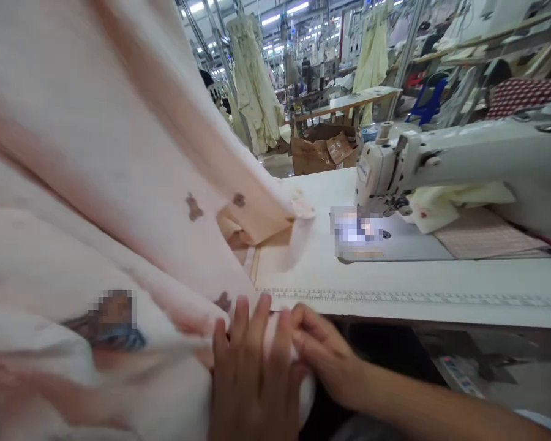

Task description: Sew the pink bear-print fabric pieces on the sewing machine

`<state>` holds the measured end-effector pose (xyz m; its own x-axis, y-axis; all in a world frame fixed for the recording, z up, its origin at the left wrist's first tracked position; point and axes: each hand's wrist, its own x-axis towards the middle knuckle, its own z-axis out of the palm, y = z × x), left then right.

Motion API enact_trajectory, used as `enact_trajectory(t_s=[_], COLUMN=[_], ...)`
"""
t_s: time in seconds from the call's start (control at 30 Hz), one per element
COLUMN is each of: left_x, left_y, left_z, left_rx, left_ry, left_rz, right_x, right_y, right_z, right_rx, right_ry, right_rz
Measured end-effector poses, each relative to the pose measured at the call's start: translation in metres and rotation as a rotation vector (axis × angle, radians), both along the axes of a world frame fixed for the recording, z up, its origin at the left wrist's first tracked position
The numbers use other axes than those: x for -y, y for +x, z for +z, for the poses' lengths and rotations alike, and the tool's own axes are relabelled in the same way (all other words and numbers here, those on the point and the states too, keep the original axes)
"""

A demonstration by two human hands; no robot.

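Note:
Pale pink fabric (133, 153) with small brown printed figures fills the left side, hanging in folds and draping over the table's near edge. My left hand (257, 367) lies on it at bottom centre, fingers stretched out and slightly apart. Close beside it, my right hand (324, 355) has thumb and fingers pinched together at the fabric's edge; the fingertips are partly hidden. Beyond both hands, a folded corner of the cloth rests on the white tabletop (303, 275). A white sewing machine (441, 159) stands to the right, its needle area lit and blurred out.
A measuring tape strip (371, 297) runs along the table's front edge. Yellow cloth (454, 202) and checked pink cloth (487, 233) lie under the machine arm. Behind the table are a cardboard box (316, 156), hanging pale yellow garments (254, 86) and a blue stool (427, 98).

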<state>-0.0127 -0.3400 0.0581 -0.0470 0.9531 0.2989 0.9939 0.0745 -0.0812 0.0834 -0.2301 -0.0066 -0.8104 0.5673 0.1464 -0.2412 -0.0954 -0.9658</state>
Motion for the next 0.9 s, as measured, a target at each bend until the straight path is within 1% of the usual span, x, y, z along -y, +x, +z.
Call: enact_trajectory(t_s=[0.03, 0.07, 0.1, 0.13, 0.17, 0.2, 0.23, 0.27, 0.3, 0.33, 0.37, 0.4, 0.47, 0.5, 0.53, 0.57, 0.6, 0.63, 0.7, 0.73, 0.8, 0.83, 0.9], left_x=[-0.016, -0.03, -0.044, -0.056, -0.065, -0.071, -0.075, -0.076, -0.074, -0.071, -0.066, -0.06, -0.051, -0.048, -0.047, -0.047, -0.047, -0.047, -0.046, -0.045, -0.043, -0.042, -0.044], left_y=[-0.001, -0.004, -0.007, -0.013, -0.02, -0.029, -0.039, -0.049, -0.059, -0.066, -0.069, -0.069, -0.056, -0.046, -0.037, -0.029, -0.025, -0.025, -0.036, -0.044, -0.06, -0.065, -0.068], left_z=[0.004, 0.01, 0.018, 0.026, 0.035, 0.042, 0.047, 0.048, 0.044, 0.037, 0.026, 0.013, -0.014, -0.025, -0.033, -0.036, -0.036, -0.034, -0.023, -0.017, -0.01, -0.009, -0.012], left_rx=[-0.042, -0.09, -0.14, -0.182, -0.207, -0.222, -0.225, -0.217, -0.198, -0.166, -0.118, -0.064, 0.028, 0.054, 0.067, 0.074, 0.085, 0.106, 0.151, 0.168, 0.188, 0.192, 0.193], left_ry=[0.096, 0.187, 0.263, 0.309, 0.305, 0.262, 0.174, 0.043, -0.097, -0.229, -0.332, -0.393, -0.413, -0.397, -0.378, -0.359, -0.347, -0.339, -0.329, -0.327, -0.33, -0.333, -0.343], left_rz=[-0.05, -0.079, -0.092, -0.076, -0.026, 0.032, 0.092, 0.152, 0.192, 0.202, 0.186, 0.161, 0.127, 0.123, 0.127, 0.132, 0.14, 0.151, 0.197, 0.23, 0.293, 0.315, 0.341], right_x=[-0.007, -0.012, -0.015, -0.016, -0.014, -0.01, -0.004, 0.003, 0.01, 0.017, 0.024, 0.03, 0.04, 0.044, 0.046, 0.047, 0.046, 0.044, 0.037, 0.034, 0.034, 0.036, 0.046], right_y=[0.001, 0.001, 0.002, 0.004, 0.007, 0.011, 0.017, 0.023, 0.029, 0.034, 0.036, 0.035, 0.023, 0.012, 0.0, -0.013, -0.024, -0.033, -0.043, -0.044, -0.042, -0.041, -0.043], right_z=[0.01, 0.015, 0.014, 0.007, -0.004, -0.019, -0.035, -0.052, -0.068, -0.083, -0.096, -0.107, -0.127, -0.136, -0.146, -0.156, -0.165, -0.174, -0.188, -0.193, -0.195, -0.194, -0.191], right_rx=[-0.099, -0.193, -0.253, -0.273, -0.234, -0.154, -0.063, 0.014, 0.061, 0.105, 0.146, 0.187, 0.26, 0.276, 0.274, 0.269, 0.27, 0.276, 0.3, 0.313, 0.329, 0.333, 0.339], right_ry=[-0.022, 0.001, 0.074, 0.184, 0.314, 0.436, 0.525, 0.558, 0.547, 0.491, 0.415, 0.341, 0.236, 0.217, 0.215, 0.213, 0.205, 0.197, 0.182, 0.176, 0.173, 0.175, 0.183], right_rz=[-0.096, -0.206, -0.28, -0.318, -0.312, -0.272, -0.228, -0.208, -0.202, -0.193, -0.175, -0.144, -0.074, -0.048, -0.037, -0.041, -0.056, -0.08, -0.14, -0.17, -0.233, -0.261, -0.294])
